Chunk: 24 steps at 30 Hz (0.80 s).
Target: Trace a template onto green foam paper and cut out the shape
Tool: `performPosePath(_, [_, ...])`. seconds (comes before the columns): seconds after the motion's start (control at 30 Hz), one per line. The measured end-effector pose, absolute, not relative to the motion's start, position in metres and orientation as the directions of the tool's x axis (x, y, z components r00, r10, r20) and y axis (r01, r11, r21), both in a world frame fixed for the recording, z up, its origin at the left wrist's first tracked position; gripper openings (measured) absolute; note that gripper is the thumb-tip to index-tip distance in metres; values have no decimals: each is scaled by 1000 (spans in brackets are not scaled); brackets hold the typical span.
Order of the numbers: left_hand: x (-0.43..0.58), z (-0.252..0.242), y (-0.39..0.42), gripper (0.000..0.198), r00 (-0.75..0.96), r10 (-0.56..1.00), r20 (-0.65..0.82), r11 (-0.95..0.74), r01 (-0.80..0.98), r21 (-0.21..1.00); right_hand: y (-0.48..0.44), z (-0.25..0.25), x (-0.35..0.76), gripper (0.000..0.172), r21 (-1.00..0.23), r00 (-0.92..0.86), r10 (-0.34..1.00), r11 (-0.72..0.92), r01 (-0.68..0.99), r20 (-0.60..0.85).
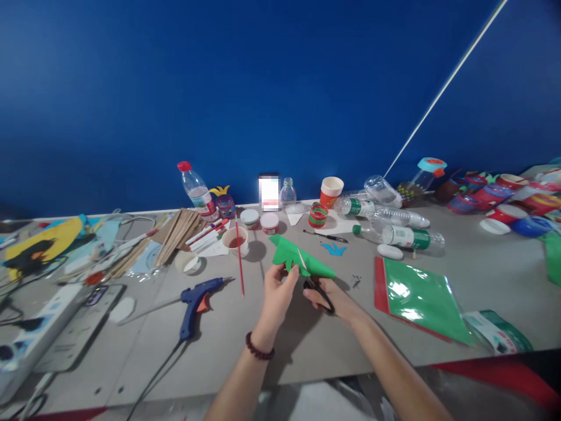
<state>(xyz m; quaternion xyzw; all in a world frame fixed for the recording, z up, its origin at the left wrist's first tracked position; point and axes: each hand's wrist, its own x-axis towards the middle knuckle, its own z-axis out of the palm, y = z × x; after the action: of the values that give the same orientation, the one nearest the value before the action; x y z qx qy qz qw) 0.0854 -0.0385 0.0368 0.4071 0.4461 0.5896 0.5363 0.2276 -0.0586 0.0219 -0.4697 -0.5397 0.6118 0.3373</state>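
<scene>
My left hand [280, 287] pinches a piece of green craft paper [318, 266] whose lower edge has pointed, jagged cuts. In my right hand [335, 298] is a pair of scissors [325, 299] with dark handles, my fingers wrapped around them. Their blade lies against the paper, close to my left thumb. Both hands are just above the grey table. A blue crown-shaped cutout [333, 249] rests behind the paper on the right, near a black pen [326, 236].
A blue glue gun [196, 303] with its cord lies to the left. Behind stand a paper cup [235, 241] with a red brush across it, and a lit phone [269, 193]. Plastic bottles [412, 238] and green sheets in a clear sleeve [421, 298] lie right.
</scene>
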Motion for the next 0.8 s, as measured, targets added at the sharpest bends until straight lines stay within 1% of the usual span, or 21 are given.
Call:
performPosePath(0.1, [86,37,-38,21,-78,997,-18,-6,-288,958,-59,20,229,45,-976,-330,919,-190,102,-213])
performPosePath(0.3, [85,35,-39,23,-99,995,-34,5,-277,961,-60,20,228,47,-975,-330,917,-215,58,-222])
performPosePath(0.5, [84,32,-39,18,-92,996,-21,-3,-251,968,-58,14,230,41,-980,-343,919,-198,21,-193])
performPosePath(0.63, [84,30,-39,18,-69,998,3,-20,-251,968,-57,13,229,42,-981,-349,918,-194,16,-187])
performPosePath(0.8, [84,30,-38,18,-77,997,-23,3,-244,970,-58,19,227,49,-977,-326,922,-209,41,-211])
